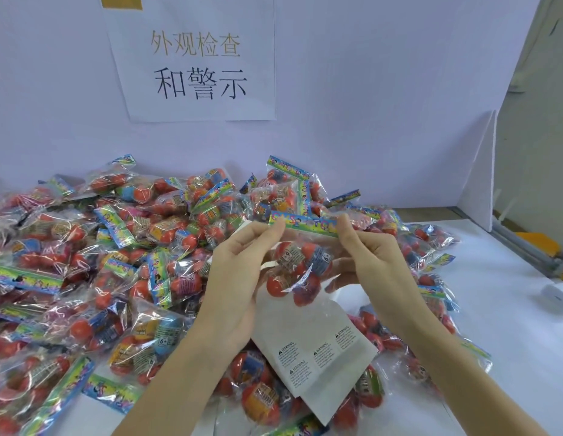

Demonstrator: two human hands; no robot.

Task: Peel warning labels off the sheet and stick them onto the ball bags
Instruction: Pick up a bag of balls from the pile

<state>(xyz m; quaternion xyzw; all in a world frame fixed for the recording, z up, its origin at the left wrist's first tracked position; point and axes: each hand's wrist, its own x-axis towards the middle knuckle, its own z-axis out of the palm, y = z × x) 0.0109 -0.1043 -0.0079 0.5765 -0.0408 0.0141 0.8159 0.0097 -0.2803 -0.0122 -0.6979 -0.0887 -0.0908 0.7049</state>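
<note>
White table [509, 325] under a posted sign [195, 58] carries a heap of ball bags [85, 262] from 9 to 12 o'clock. One ball bag [300, 265] hangs at centre, its header pinched in each grip: left hand [239, 278], right hand [374, 259]. Label sheet [311, 350] at 6 o'clock, seemingly tucked under the left palm.

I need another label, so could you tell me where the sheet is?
In the head view, the sheet hangs low centre, held in the left hand, beneath the bag.
</note>
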